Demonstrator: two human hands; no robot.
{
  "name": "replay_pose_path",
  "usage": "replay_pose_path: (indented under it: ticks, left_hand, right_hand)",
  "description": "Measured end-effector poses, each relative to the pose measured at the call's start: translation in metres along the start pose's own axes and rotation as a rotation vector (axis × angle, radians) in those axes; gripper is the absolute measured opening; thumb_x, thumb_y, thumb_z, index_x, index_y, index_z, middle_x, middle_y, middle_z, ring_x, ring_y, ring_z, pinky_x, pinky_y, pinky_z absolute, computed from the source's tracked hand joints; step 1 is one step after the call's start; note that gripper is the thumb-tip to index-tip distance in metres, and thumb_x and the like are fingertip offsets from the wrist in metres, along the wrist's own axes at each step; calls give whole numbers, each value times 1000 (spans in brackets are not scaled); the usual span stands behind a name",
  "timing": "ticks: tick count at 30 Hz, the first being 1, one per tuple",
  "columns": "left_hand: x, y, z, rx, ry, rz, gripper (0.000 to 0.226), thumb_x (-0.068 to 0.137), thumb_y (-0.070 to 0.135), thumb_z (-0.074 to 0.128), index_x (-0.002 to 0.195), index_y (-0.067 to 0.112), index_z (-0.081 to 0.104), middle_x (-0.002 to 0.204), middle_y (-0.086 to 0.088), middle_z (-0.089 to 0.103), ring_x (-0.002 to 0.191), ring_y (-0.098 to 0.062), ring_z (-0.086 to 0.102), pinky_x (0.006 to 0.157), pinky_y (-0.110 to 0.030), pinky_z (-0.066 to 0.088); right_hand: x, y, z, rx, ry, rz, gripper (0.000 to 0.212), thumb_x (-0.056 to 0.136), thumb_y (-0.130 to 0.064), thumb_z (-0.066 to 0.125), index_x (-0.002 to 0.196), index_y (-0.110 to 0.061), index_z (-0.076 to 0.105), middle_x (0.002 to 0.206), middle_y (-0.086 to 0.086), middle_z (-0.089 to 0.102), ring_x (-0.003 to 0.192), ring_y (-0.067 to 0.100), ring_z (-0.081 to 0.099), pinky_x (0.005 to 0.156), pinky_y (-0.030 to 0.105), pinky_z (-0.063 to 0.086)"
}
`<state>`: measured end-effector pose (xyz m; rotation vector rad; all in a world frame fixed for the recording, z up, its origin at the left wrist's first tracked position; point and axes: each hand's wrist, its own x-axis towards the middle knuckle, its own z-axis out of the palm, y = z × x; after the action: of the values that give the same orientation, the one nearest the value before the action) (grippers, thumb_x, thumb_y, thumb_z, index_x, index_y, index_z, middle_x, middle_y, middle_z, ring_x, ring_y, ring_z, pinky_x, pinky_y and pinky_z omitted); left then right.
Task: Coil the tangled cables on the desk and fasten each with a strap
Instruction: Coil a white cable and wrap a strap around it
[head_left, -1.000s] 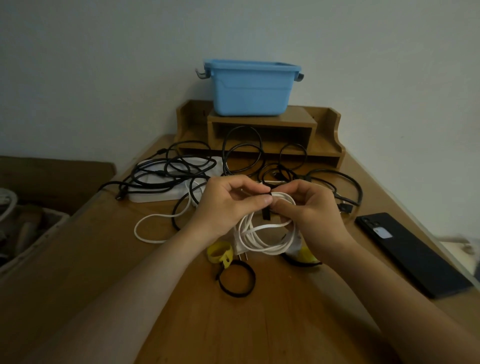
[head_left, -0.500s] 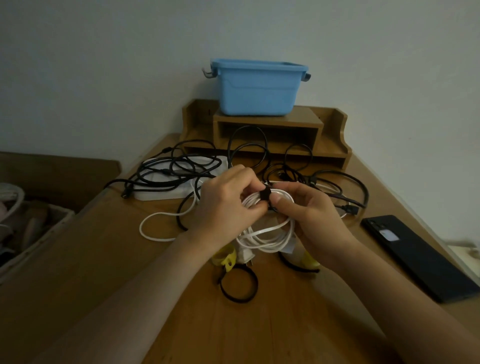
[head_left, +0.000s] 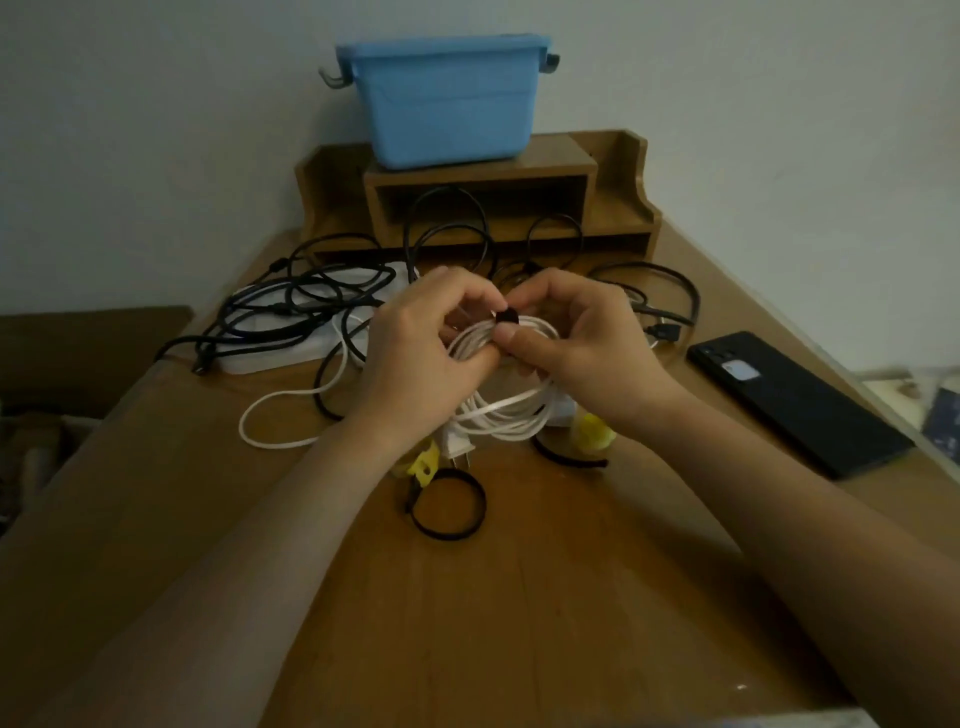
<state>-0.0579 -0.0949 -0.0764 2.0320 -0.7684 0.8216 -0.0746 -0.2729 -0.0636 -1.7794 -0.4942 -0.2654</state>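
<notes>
At the wooden desk (head_left: 519, 597) middle: coiled white cable (head_left: 501, 413) between both hands.
Left hand (head_left: 415, 358): fingers curled round the coil.
Right hand (head_left: 582, 338): pinches small black strap (head_left: 505, 317) atop the coil.

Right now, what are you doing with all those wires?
A person is tidying cables. The left hand holds a coiled white cable over the desk. The right hand pinches a black strap wrapped round the top of the coil. Behind the hands, a tangle of black cables is not yet coiled. Spare straps lie nearby: a black loop and a yellow strap.
</notes>
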Motion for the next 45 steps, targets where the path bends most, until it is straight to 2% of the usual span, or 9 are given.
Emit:
replay_pose_path:
  ticks: [3, 8, 16, 21, 26, 30, 35, 40, 45]
  left_hand:
    - [4, 2, 2, -210, -73, -300, 46, 85, 22, 81, 120, 24, 52, 103, 2, 64, 87, -12, 69, 71, -26, 59]
    - [4, 7, 6, -764, -300, -639, 26, 100, 19, 60, 125, 12, 64, 113, -14, 73, 104, -23, 72, 90, -32, 57]
    - [11, 5, 8, -404, -172, -477, 17, 106, 17, 50, 120, 15, 60, 74, -2, 67, 66, -16, 68, 56, -30, 58]
    - [14, -6, 2, -302, -212, -498, 17, 104, 19, 55, 120, 22, 62, 83, 3, 73, 85, -8, 70, 83, -27, 54]
    - [36, -13, -14, -513, -217, -652, 44, 87, 23, 67, 130, 27, 58, 116, -2, 70, 100, -19, 71, 76, -28, 53]
    - [74, -15, -36, -494, -32, -595, 47, 86, 14, 63, 133, 18, 57, 115, -4, 67, 98, -17, 70, 66, -23, 55]
    - [146, -27, -62, -465, -208, -461, 42, 77, 25, 56, 118, 29, 63, 117, -2, 65, 101, -15, 66, 81, -31, 56]
    - [223, -73, -66, 36, -10, -348, 48, 83, 11, 63, 130, 13, 61, 132, -12, 60, 124, -29, 55, 101, -30, 42]
    - [259, -116, -64, 593, -347, -389, 64, 98, 31, 55, 156, 19, 33, 160, -8, 35, 147, -29, 28, 117, -39, 26]
  right_hand:
    - [2, -5, -3, 99, 114, -26, 14, 94, -5, 69, 106, -3, 63, 85, 5, 71, 62, 13, 65, 58, 23, 55]
    - [4, -6, -7, 181, 260, -13, 12, 100, -7, 60, 111, -10, 57, 94, 7, 66, 67, 12, 65, 63, 22, 55]
    - [14, -4, -22, -77, 150, -22, 17, 93, -11, 71, 109, -11, 65, 97, 4, 73, 87, 18, 72, 74, 33, 62]
    - [22, -6, -23, -325, 94, -50, 13, 93, -15, 72, 103, -15, 64, 88, -7, 71, 76, 8, 68, 63, 22, 56]
    - [45, -24, -35, -305, 41, -72, 11, 94, -12, 71, 102, -13, 64, 87, -5, 70, 73, 7, 69, 59, 20, 56]
    - [79, -46, -47, -353, 35, -122, 12, 92, -15, 74, 101, -13, 65, 87, 3, 72, 73, 12, 70, 59, 24, 58]
    - [137, -75, -62, -400, 80, -194, 13, 91, -15, 75, 100, -11, 67, 88, 9, 71, 76, 20, 68, 63, 30, 61]
    - [194, -96, -78, -347, 157, -149, 9, 92, -7, 74, 97, -6, 66, 82, 12, 71, 66, 21, 69, 57, 34, 61]
    - [261, -125, -92, -272, 239, -124, 10, 90, -3, 74, 97, -4, 67, 84, 15, 73, 68, 27, 72, 64, 39, 64]
